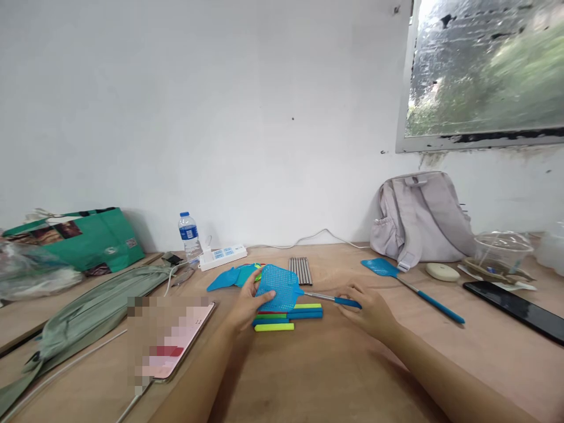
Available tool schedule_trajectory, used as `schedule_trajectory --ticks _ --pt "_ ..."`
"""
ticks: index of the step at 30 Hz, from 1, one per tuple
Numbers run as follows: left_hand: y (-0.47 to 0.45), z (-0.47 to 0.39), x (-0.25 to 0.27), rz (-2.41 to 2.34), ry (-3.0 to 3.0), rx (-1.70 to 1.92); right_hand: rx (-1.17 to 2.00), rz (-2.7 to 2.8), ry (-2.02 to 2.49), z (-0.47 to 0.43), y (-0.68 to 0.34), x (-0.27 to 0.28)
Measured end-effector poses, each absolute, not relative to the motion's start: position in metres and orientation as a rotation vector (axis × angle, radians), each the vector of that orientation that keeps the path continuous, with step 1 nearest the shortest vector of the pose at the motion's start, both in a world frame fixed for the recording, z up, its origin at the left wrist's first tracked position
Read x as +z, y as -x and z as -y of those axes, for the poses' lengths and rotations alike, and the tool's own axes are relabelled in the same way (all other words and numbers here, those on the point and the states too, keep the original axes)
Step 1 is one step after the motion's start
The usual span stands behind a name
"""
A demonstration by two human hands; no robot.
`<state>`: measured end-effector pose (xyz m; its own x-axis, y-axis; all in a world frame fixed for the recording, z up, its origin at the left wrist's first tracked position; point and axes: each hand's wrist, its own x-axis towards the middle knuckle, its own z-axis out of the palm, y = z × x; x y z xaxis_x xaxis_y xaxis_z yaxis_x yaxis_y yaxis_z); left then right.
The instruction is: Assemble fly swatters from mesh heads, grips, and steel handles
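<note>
A blue fly swatter (279,289) is held between my two hands above the table. My left hand (245,305) pinches the left edge of its mesh head, thumb on the front. At the other end, my right hand (368,310) has its fingers round the blue grip of the thin metal shaft. Below the mesh head lie several coloured handle grips (274,327) in yellow, blue and green. Loose swatter heads (224,279), mostly blue, lie in a pile behind my left hand. Several metal rods (300,271) lie side by side farther back. Another blue swatter (434,305) rests at right.
On the left are a phone (189,343) with a cable, a grey-green strap bag (106,308), a green bag (101,238), a water bottle (189,235) and a power strip (224,257). A backpack (423,217), white case (442,271), black phone (515,305) and plastic cup (502,249) stand right.
</note>
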<state>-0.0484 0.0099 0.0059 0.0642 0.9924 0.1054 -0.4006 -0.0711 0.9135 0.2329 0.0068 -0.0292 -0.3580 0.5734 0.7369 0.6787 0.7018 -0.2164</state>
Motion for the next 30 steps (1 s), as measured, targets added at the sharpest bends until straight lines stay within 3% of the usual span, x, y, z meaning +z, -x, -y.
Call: schedule_trajectory --ticks 6,15,21,30 --pt "0.05 -0.003 0.01 -1.045 -1.146 1.098 0.01 2.104 0.803 0.0 -0.232 -0.027" --pt "0.03 0.021 0.039 -1.112 -1.181 1.225 0.003 2.12 0.731 0.004 -0.249 -0.014" --pt "0.042 0.018 0.03 -0.983 -1.17 1.234 0.07 2.142 0.795 0.009 -0.249 -0.01" --pt "0.048 0.016 0.028 -1.175 -1.442 1.079 0.221 2.179 0.979 0.018 -0.239 -0.005"
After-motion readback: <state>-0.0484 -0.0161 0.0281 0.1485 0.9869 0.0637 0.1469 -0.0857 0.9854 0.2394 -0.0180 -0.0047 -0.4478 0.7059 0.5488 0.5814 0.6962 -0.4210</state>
